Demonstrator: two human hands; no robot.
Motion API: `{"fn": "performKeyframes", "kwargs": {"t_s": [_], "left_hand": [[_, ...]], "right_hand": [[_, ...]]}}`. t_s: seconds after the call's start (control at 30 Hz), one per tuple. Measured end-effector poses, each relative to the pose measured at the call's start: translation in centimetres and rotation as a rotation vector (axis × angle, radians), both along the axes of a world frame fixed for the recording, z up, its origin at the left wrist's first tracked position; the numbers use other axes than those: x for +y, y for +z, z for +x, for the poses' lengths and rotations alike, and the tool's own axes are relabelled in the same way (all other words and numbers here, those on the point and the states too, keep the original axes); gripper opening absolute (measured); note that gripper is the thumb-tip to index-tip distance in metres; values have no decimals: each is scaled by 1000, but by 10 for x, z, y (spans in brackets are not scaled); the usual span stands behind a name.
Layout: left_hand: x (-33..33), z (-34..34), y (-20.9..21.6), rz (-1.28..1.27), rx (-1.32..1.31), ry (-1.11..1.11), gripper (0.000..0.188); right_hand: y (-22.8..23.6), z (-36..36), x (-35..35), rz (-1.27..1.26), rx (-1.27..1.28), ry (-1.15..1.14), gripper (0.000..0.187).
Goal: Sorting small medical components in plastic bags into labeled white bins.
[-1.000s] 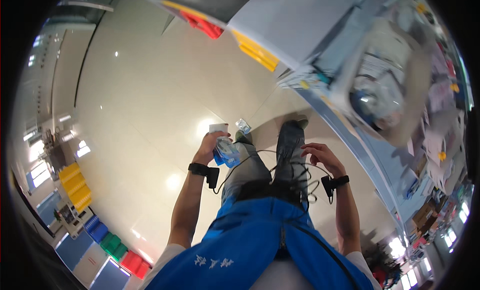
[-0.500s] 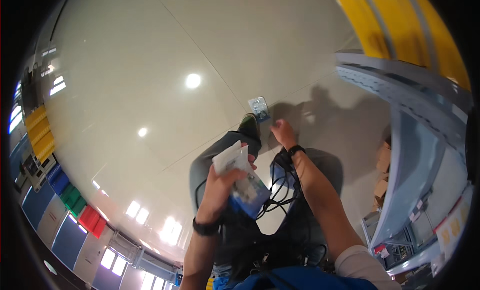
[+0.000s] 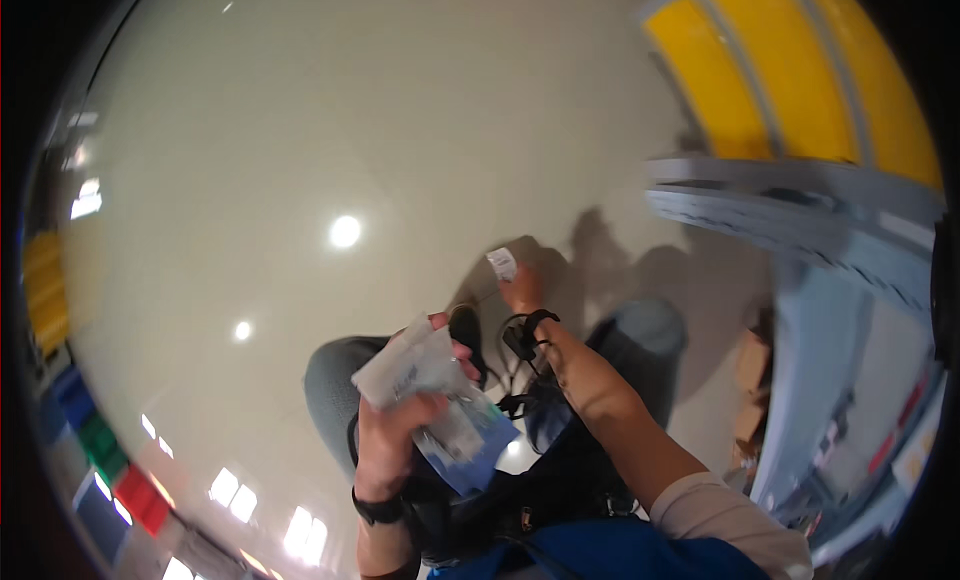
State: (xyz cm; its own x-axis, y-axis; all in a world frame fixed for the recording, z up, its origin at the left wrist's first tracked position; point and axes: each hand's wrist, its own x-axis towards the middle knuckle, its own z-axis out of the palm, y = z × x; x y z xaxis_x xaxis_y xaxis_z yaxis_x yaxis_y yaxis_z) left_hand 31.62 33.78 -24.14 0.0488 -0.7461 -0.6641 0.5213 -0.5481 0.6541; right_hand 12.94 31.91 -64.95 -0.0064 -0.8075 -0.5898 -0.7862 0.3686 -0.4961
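Note:
My left hand is closed round several flat plastic packets, clear and whitish at one end and blue at the other. Its thumb lies across their front, and what is inside is too blurred to name. Down by the floor, in front of my shoe, my right hand grips the lower part of a small whitish plastic packet. The fingers cover the rest of that packet. Black cables hang between my knees, beside my right wrist.
To the right stands a grey metal rack with yellow bins on it. Brown cardboard boxes sit low beside the rack. Green and red bins line the far left. Glossy tile floor spreads ahead.
My right hand has reached forward and left to the packet on the floor and closed on it. The packets in my left hand have tilted a little. My view has shifted.

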Motion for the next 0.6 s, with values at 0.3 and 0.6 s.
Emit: {"fn": "performKeyframes", "kwargs": {"t_s": [0.3,0.6], "left_hand": [[24,42,185,-274,107,-517,83],[-52,-218,540,-216,78,-838,56]], "right_hand": [[508,-97,-55,-125,-672,116,16],[895,-329,83,-68,-770,-566,40]]}}
